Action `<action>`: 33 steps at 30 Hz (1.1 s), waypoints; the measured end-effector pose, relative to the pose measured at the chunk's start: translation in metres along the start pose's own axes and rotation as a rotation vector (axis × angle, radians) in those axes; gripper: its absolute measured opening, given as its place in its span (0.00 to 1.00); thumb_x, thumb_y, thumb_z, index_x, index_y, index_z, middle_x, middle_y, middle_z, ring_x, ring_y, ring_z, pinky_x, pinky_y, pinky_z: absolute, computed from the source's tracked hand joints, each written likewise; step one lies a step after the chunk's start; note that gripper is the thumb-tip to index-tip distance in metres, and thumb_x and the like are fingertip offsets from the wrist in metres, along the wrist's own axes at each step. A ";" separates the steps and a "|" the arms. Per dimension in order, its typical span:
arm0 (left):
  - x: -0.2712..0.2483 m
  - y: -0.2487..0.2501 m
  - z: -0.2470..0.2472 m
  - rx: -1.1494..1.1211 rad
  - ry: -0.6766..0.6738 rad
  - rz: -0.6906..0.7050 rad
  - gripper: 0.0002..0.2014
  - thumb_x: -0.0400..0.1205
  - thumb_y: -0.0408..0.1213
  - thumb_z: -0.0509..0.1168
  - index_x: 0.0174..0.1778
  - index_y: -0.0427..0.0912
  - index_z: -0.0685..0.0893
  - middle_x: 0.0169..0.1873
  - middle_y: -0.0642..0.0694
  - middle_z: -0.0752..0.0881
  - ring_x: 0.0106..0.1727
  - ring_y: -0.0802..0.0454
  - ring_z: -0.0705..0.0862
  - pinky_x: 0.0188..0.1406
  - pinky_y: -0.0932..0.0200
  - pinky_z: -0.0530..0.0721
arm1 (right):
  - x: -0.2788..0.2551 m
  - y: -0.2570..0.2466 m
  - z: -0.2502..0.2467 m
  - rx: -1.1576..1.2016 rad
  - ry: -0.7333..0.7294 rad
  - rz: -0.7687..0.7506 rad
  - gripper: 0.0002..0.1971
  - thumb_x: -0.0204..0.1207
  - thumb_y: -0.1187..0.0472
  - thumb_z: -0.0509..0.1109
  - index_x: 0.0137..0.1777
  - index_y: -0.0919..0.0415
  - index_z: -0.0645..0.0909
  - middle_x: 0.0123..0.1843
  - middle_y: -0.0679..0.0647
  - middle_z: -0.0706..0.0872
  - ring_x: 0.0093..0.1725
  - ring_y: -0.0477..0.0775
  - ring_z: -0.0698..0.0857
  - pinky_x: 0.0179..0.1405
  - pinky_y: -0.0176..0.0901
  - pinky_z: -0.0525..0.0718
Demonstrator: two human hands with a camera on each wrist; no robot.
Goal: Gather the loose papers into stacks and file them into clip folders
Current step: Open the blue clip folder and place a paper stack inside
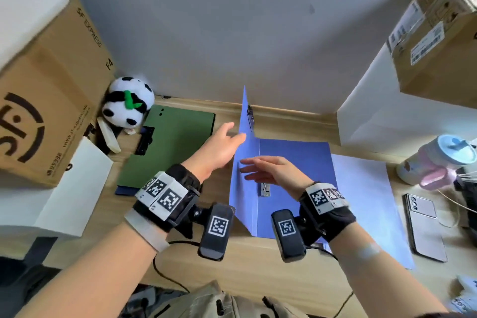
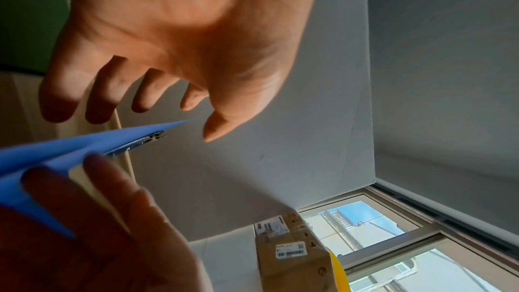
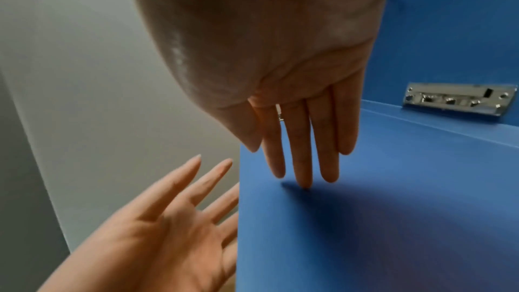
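A blue plastic clip folder [image 1: 291, 162] lies open on the light wooden tabletop [image 1: 247, 261], its left cover raised nearly upright. The left hand [image 1: 219, 147], fingers straight and spread, sits against that cover's outer side. The right hand [image 1: 271, 170], fingers straight and together, touches its inner face near the silver metal clip [image 1: 265, 189]. A green clipboard folder [image 1: 167, 147] lies to the left.

Blue folder [image 1: 291, 160] with a silver clip [image 1: 265, 189] under the right hand [image 1: 271, 171]; dark green folder [image 1: 165, 147] left of the left hand [image 1: 219, 148]; beyond that a black-and-white panda toy [image 1: 127, 103] with a green leaf; black-and-white square-patterned wrist bands [image 1: 165, 195].
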State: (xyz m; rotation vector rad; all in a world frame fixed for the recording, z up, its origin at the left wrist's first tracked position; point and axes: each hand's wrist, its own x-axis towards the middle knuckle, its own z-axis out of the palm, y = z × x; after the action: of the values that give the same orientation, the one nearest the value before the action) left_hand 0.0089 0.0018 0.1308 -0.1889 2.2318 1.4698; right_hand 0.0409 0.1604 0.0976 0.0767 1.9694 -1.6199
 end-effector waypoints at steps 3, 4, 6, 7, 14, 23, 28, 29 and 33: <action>-0.002 -0.021 -0.022 0.073 -0.005 0.012 0.30 0.84 0.35 0.58 0.81 0.56 0.57 0.73 0.46 0.73 0.70 0.47 0.76 0.55 0.57 0.79 | 0.016 0.007 0.006 -0.006 -0.041 0.088 0.17 0.86 0.59 0.54 0.67 0.62 0.80 0.62 0.59 0.86 0.56 0.56 0.84 0.66 0.45 0.78; -0.003 -0.028 -0.029 0.103 -0.012 0.016 0.30 0.84 0.30 0.57 0.81 0.55 0.59 0.69 0.46 0.74 0.64 0.46 0.78 0.46 0.60 0.79 | 0.022 0.014 0.004 0.014 -0.027 0.125 0.18 0.85 0.60 0.53 0.67 0.63 0.79 0.61 0.60 0.85 0.54 0.56 0.84 0.62 0.44 0.79; 0.001 -0.044 -0.042 0.156 -0.005 0.009 0.29 0.82 0.23 0.54 0.78 0.50 0.66 0.67 0.43 0.75 0.52 0.46 0.77 0.44 0.53 0.80 | 0.034 0.028 -0.003 0.067 0.055 0.222 0.17 0.85 0.62 0.54 0.66 0.66 0.79 0.57 0.60 0.84 0.47 0.55 0.84 0.54 0.42 0.82; 0.005 -0.052 -0.049 0.181 0.004 -0.009 0.28 0.81 0.21 0.53 0.77 0.47 0.69 0.70 0.41 0.75 0.51 0.45 0.77 0.49 0.49 0.82 | 0.040 0.036 -0.006 0.102 0.115 0.275 0.16 0.84 0.63 0.56 0.64 0.67 0.79 0.54 0.60 0.84 0.42 0.53 0.83 0.46 0.38 0.83; 0.033 -0.111 -0.066 0.151 0.083 -0.207 0.25 0.83 0.29 0.59 0.78 0.37 0.66 0.71 0.41 0.75 0.32 0.63 0.69 0.32 0.67 0.70 | 0.069 0.103 -0.027 -0.057 0.391 0.594 0.08 0.77 0.64 0.68 0.36 0.63 0.77 0.41 0.61 0.79 0.38 0.57 0.75 0.38 0.45 0.71; 0.067 -0.166 -0.056 0.096 0.180 -0.398 0.33 0.78 0.27 0.57 0.80 0.45 0.56 0.48 0.40 0.82 0.29 0.46 0.73 0.25 0.61 0.68 | 0.085 0.135 -0.015 -0.373 0.405 0.641 0.25 0.64 0.42 0.77 0.24 0.54 0.65 0.25 0.53 0.68 0.26 0.54 0.67 0.28 0.42 0.63; 0.080 -0.173 -0.045 0.082 0.228 -0.415 0.35 0.79 0.23 0.52 0.82 0.44 0.50 0.61 0.37 0.80 0.30 0.47 0.72 0.22 0.60 0.68 | 0.089 0.143 -0.014 -0.431 0.488 0.612 0.24 0.61 0.41 0.79 0.42 0.58 0.72 0.37 0.52 0.75 0.37 0.56 0.75 0.30 0.43 0.67; 0.081 -0.174 -0.044 0.080 0.232 -0.423 0.35 0.78 0.23 0.52 0.82 0.44 0.50 0.63 0.36 0.79 0.32 0.45 0.74 0.22 0.59 0.69 | 0.086 0.144 -0.013 -0.431 0.493 0.597 0.25 0.61 0.42 0.79 0.45 0.58 0.72 0.40 0.51 0.76 0.40 0.56 0.75 0.31 0.42 0.67; 0.091 -0.179 -0.043 0.131 0.243 -0.455 0.36 0.79 0.23 0.53 0.82 0.45 0.49 0.69 0.35 0.74 0.60 0.32 0.81 0.43 0.50 0.82 | 0.089 0.149 -0.015 -0.485 0.507 0.589 0.26 0.62 0.43 0.79 0.47 0.59 0.72 0.44 0.53 0.77 0.42 0.56 0.76 0.30 0.41 0.67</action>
State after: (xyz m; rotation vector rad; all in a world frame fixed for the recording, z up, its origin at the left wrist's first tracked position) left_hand -0.0203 -0.1000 -0.0453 -0.8110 2.2593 1.0976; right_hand 0.0201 0.1850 -0.0737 0.8567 2.3506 -0.7639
